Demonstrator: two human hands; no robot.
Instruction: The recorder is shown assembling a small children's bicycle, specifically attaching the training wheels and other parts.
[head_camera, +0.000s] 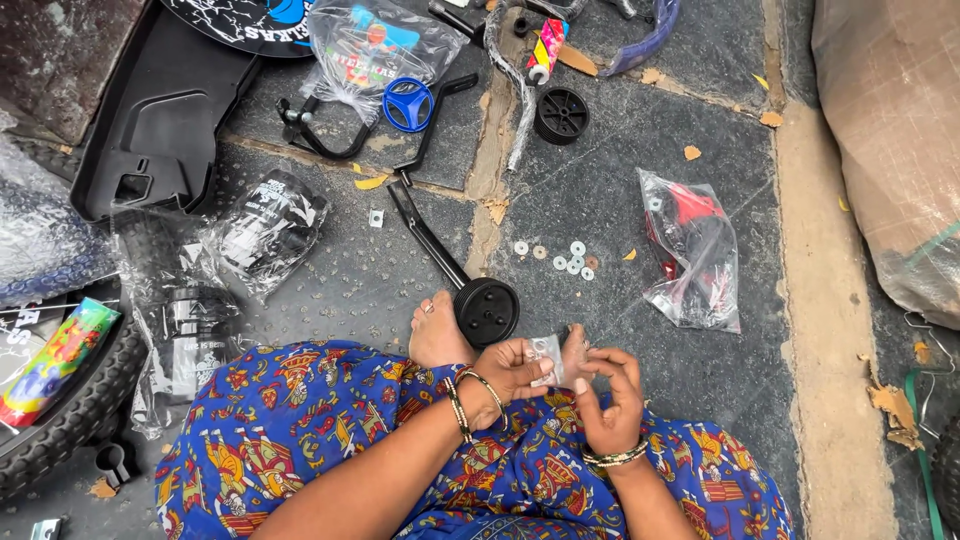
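The small clear plastic packet sits between our two hands, just above our lap and close to our bare feet, with what look like little metal pieces inside it. We go from large to small around it. A black moulded plastic panel lies at the upper left of the grey stone floor. Beside our left knee a black knobbly rubber tyre curves along the edge of view. To the right of us a clear bag holding red and black parts rests on the stone, well apart from our hands. Just beyond our toes lies a small black plastic wheel on a black metal bracket arm, near the packet but not touching it. Farther up we see a blue plastic ring-shaped part. Between the wheel and the bag a loose cluster of small silver washers is scattered on the floor. Our left hand curls around the packet's left edge, pinching it. Our right hand pinches the packet's right side with thumb and fingertips, the other fingers loosely bent.
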